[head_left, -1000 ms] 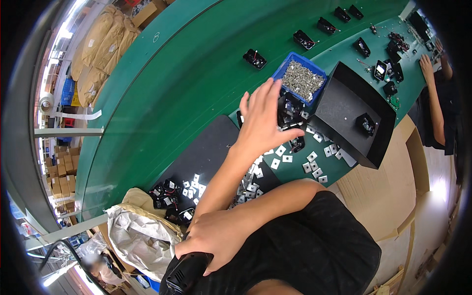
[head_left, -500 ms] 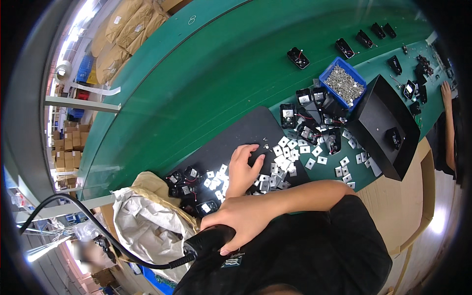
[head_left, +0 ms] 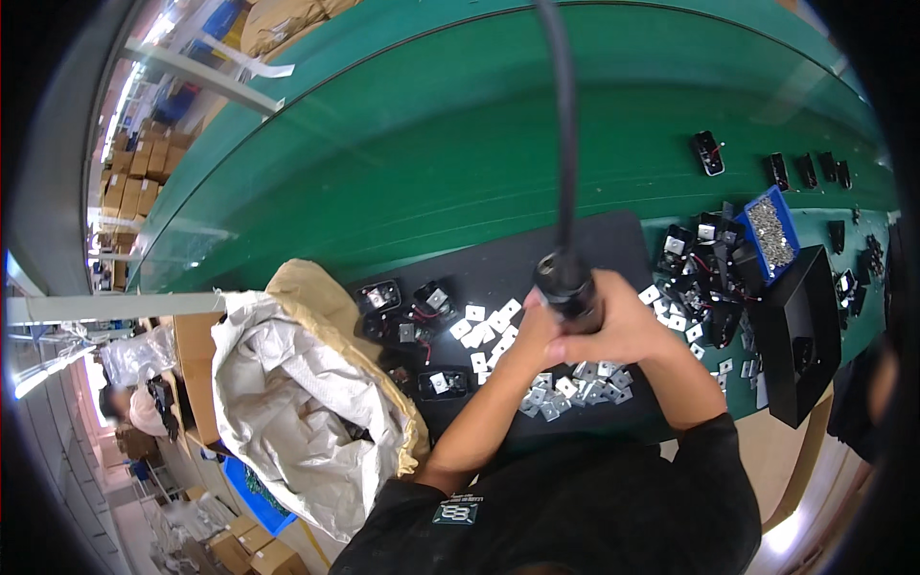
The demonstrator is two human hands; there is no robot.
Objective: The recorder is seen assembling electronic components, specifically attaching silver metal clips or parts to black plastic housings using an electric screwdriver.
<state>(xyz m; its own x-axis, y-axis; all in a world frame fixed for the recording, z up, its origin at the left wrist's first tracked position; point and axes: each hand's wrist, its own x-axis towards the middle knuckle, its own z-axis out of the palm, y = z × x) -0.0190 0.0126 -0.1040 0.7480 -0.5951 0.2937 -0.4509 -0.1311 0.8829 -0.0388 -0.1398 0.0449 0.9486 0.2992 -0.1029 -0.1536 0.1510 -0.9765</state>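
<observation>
My right hand (head_left: 623,321) is wrapped round a black corded electric screwdriver (head_left: 575,299), held upright over the dark mat (head_left: 460,268). Its thick cable runs up and away from the top. Close against the tool's left side is my left hand (head_left: 537,333); its fingers are hidden behind the screwdriver and the right hand, so what it holds does not show. Beneath and around both hands lie many small square metal plates (head_left: 567,387), each with a hole. Left of them are several black plastic housings (head_left: 436,299) with wires and plates inside.
A white sack (head_left: 287,402) stands open at the left. To the right are a cluster of black housings (head_left: 704,254), a blue bin (head_left: 771,235) of small metal parts and a black box (head_left: 797,335). More housings (head_left: 709,153) sit on the green surface (head_left: 402,172) behind.
My right hand has swung the screwdriver from the lower left, near the sack, to upright over the mat. My hands now meet there. The view has turned leftward.
</observation>
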